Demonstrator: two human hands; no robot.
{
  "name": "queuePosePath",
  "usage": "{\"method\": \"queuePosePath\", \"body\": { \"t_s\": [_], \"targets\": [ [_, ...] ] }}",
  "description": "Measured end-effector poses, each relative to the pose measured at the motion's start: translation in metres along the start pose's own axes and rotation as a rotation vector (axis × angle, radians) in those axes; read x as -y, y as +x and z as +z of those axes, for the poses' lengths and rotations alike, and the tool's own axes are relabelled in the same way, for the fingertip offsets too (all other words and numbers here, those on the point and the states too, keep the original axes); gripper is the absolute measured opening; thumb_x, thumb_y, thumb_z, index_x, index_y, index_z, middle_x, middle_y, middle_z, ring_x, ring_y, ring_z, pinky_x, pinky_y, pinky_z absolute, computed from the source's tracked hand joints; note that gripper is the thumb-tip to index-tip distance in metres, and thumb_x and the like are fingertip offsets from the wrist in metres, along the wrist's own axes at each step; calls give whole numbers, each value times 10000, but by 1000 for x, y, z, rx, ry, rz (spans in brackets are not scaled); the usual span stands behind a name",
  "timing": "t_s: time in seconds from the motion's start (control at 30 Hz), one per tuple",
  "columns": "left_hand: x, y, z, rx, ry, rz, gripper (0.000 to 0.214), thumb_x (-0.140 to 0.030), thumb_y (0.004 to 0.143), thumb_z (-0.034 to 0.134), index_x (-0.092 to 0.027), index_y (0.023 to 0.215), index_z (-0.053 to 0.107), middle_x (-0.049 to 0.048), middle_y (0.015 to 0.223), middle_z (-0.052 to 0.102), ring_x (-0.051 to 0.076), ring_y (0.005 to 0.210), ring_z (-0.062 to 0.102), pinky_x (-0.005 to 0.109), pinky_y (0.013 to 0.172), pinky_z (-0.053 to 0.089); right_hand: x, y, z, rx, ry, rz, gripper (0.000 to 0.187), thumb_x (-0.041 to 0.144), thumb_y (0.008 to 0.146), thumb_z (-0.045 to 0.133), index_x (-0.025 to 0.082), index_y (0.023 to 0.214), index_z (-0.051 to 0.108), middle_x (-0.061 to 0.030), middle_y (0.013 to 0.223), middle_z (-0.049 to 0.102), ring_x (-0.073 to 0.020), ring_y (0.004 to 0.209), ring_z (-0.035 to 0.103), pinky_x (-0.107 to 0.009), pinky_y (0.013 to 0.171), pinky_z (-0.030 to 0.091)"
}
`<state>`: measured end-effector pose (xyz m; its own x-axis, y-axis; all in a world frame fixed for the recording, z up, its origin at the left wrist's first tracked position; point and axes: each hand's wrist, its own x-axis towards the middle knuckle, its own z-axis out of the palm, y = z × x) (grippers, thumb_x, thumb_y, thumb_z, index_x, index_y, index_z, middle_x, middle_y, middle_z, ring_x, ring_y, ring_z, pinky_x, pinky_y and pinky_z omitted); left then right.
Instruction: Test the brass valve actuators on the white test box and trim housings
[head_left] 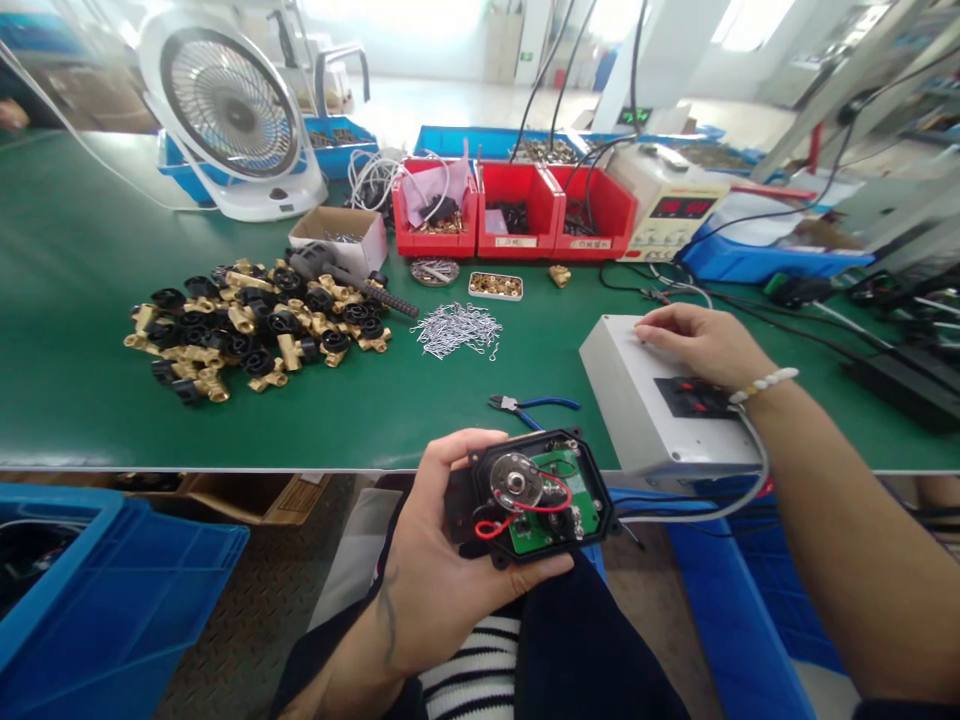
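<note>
My left hand (435, 560) is wrapped round a black plastic housing (592, 455), holding it above my lap at the table's front edge. Inside the uncovered housing are a green circuit board (559, 500), a round silver motor (516, 482) and red wires. A grey cable runs from its right side. My right hand (697, 340) rests over a light grey metal box (630, 400); its fingers are bent together at the box's top, and whatever they may pinch is hidden. A black panel (686, 397) with red parts sits on the box below the palm.
Blue-handled cutters (536, 405) lie behind the housing. Left are piled brass valves with black caps (255, 320), and loose metal pins (457, 330). Further back stand red bins (517, 215), a fan (232, 110) and a power supply (667, 200). Blue crates (112, 590) flank my lap.
</note>
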<state>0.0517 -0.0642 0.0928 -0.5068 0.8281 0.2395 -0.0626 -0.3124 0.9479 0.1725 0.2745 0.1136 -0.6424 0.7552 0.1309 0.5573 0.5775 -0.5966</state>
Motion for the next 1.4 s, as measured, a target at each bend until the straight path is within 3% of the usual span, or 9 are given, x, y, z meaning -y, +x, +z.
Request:
{"method": "queuePosePath", "body": {
  "t_s": [0.63,0.8,1.0,1.2,1.3,1.4],
  "targets": [
    [0,4,1,-8,85,110,692,-132,689,857,-305,1246,485,-76,1140,658,48,968,684,69,885,529,-12,4,2,-16,3,-36,592,715,633,644,172,861,698,-103,850,685,-261,768,596,-425,765,467],
    [-2,3,1,-17,92,141,715,-104,653,870,-291,1237,502,-57,1170,658,78,1012,681,94,905,535,-13,3,2,-6,15,-25,615,742,622,657,179,866,695,-94,846,683,-248,754,592,-408,746,470],
    [0,1,3,9,0,98,732,35,711,765,-345,1276,495,-28,1265,633,127,1093,665,164,960,539,-10,2,1,5,15,-12,568,719,650,671,193,863,689,-81,853,679,-241,766,601,-399,749,491],
    [-1,-2,3,-13,-35,96,763,39,647,809,-359,1241,542,-39,1249,642,140,1125,649,171,964,532,-8,1,0,5,43,-14,553,711,638,700,198,845,694,-84,865,692,-259,786,614,-427,786,504],
    [-2,-1,4,-90,-79,-2,695,-35,646,848,-328,1212,572,-28,1165,674,138,1017,685,165,886,553,-8,1,0,8,47,-7,554,704,624,698,196,845,692,-82,861,690,-254,780,603,-411,767,487],
    [0,6,6,-223,-293,-245,499,-305,772,810,-192,1203,585,70,1111,691,196,955,699,263,857,581,-8,2,0,2,35,7,509,644,632,685,186,854,694,-78,844,681,-228,753,576,-375,734,453]
  ]
}}
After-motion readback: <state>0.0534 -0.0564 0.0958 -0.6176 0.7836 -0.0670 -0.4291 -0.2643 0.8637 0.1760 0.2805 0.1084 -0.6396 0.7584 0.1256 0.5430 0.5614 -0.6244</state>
